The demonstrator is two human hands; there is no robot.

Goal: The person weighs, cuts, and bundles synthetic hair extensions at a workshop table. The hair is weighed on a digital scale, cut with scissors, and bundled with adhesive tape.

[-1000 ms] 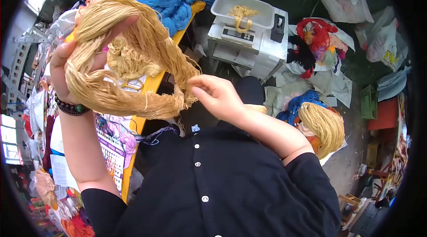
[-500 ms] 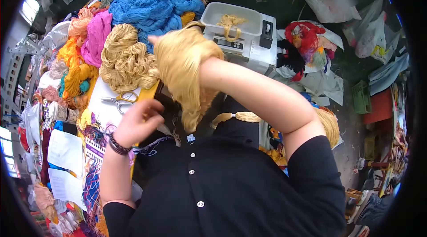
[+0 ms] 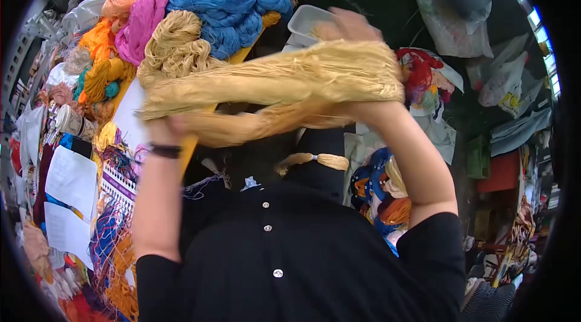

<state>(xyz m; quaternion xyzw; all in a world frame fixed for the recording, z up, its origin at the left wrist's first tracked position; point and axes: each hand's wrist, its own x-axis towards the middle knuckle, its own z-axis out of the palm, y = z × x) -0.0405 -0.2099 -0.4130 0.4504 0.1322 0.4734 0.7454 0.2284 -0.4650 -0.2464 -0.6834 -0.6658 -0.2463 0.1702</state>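
Note:
A large beige skein (image 3: 272,83) is stretched sideways in front of my chest as a long loop. At its left end, my left hand (image 3: 168,130) holds it, blurred and largely covered by the strands. My right forearm passes through the right end of the loop, with strands around the wrist. Beyond the skein's upper edge my right hand (image 3: 348,26) shows, its fingers smeared by motion, over a translucent tray (image 3: 304,18). A small tied beige bundle (image 3: 330,161) lies on my lap below the skein.
On the yellow-edged table (image 3: 189,154) at left lie a coiled beige skein (image 3: 175,47), blue yarn (image 3: 227,4), magenta yarn (image 3: 140,26) and papers (image 3: 71,183). Red yarn (image 3: 417,74) and plastic bags (image 3: 499,89) are at right. Colourful yarn (image 3: 378,189) lies beside my right elbow.
The beige skein, bunched around my right wrist before, is now spread out sideways. My left hand has moved up to its left end, and my right hand has moved right, toward the tray.

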